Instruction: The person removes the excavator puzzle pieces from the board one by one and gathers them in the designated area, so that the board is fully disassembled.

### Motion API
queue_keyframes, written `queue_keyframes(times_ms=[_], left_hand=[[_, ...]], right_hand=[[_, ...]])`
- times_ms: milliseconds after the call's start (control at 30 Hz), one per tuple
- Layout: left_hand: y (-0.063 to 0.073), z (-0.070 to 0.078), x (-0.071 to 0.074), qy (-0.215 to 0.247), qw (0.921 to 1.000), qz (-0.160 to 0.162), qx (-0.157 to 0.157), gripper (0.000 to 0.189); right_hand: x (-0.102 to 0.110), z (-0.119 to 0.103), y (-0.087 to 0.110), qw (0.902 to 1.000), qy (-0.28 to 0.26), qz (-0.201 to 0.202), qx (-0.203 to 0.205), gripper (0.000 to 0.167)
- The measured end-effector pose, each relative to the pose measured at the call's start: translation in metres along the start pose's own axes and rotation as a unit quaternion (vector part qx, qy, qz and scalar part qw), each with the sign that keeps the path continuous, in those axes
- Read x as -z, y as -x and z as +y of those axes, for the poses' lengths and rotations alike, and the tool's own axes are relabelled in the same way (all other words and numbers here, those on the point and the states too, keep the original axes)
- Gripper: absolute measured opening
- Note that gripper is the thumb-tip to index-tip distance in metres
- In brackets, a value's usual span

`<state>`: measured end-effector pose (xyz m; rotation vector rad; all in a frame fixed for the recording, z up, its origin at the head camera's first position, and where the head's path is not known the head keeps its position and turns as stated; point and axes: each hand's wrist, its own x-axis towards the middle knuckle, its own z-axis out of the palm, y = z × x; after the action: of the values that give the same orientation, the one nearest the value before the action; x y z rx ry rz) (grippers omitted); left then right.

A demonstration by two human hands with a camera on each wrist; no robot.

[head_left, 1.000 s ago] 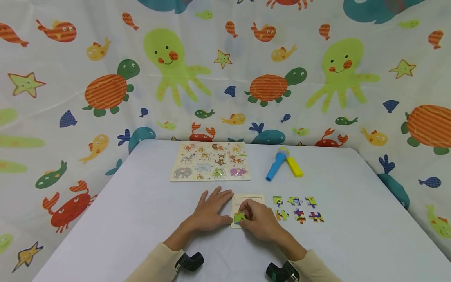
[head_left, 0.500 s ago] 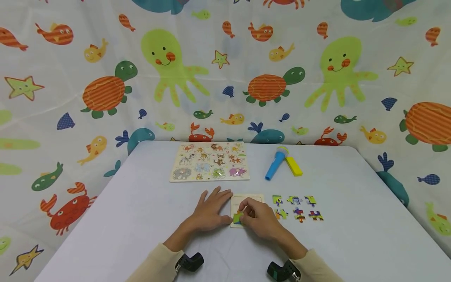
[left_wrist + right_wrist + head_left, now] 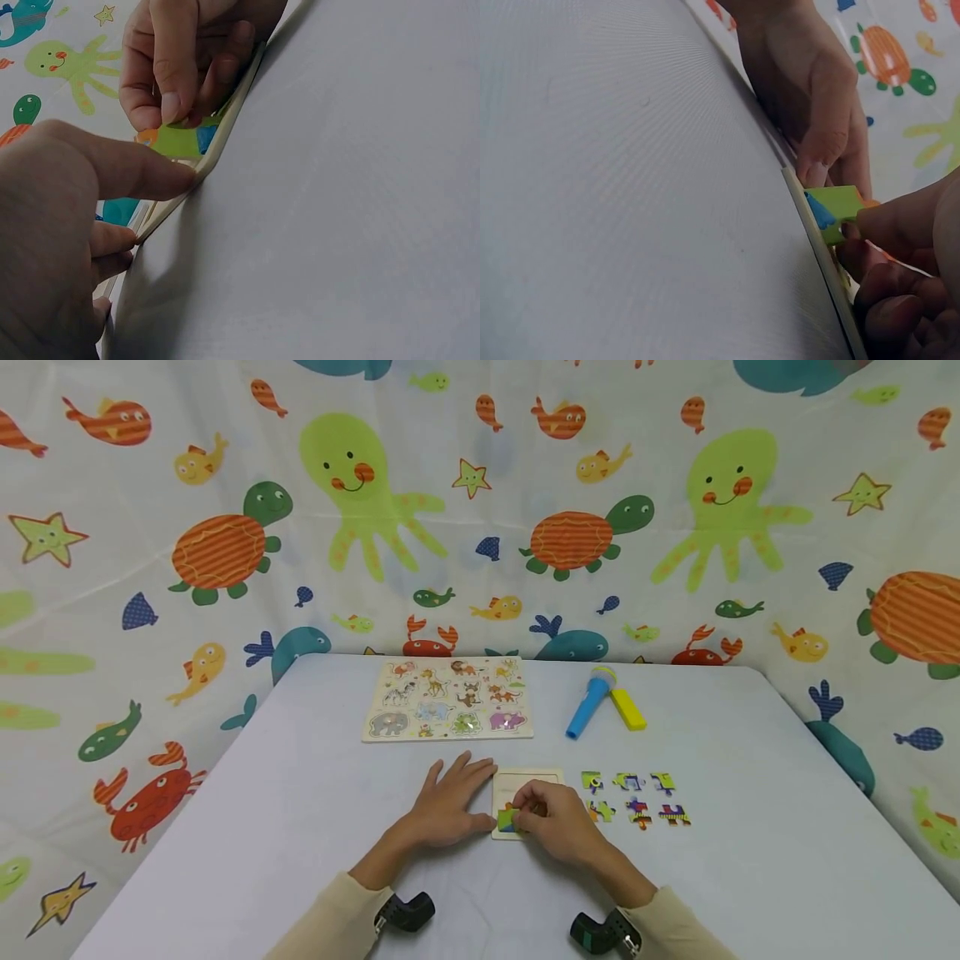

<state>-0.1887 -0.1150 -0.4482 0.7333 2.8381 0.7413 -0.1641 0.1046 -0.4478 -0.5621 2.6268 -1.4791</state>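
Note:
In the head view a small square wooden puzzle tray [image 3: 513, 783] lies near the middle of the table. My left hand [image 3: 450, 802] rests spread out at its left side, with the fingertips and thumb against the tray's edge. At the tray's near left corner, my right hand [image 3: 555, 821] pinches a green puzzle piece [image 3: 506, 820] with a blue patch and a bit of orange. In the right wrist view the piece [image 3: 834, 208] sits at the tray's corner beside the left thumb. Whether it lies fully flat in the tray I cannot tell.
Several loose puzzle pieces [image 3: 628, 782] lie in two rows right of the tray. Farther back are an animal peg board [image 3: 447, 737], a blue toy microphone [image 3: 588, 706] and a yellow block [image 3: 628, 710]. A curtain with sea animals [image 3: 480, 527] hangs behind the table.
My right thumb has shifted slightly away from me over the green piece, which shows a little more now. My left hand stays in place, and the head view has tilted slightly.

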Motion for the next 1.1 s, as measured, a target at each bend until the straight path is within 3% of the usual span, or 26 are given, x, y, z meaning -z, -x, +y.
queue_keyframes(times_ms=[400, 600, 1100], left_hand=[[0.001, 0.001, -0.001, 0.002, 1.0, -0.006, 0.003, 0.078], [0.002, 0.002, 0.001, 0.001, 1.0, -0.002, 0.003, 0.078], [0.001, 0.0, -0.001, -0.003, 1.0, -0.002, 0.005, 0.077]], right_hand=[[0.004, -0.003, 0.0, 0.999, -0.034, 0.009, -0.028, 0.004], [0.008, -0.006, -0.001, 0.9978, -0.064, 0.002, -0.019, 0.005], [0.025, -0.007, 0.007, 0.9962, -0.067, 0.024, -0.05, 0.003]])
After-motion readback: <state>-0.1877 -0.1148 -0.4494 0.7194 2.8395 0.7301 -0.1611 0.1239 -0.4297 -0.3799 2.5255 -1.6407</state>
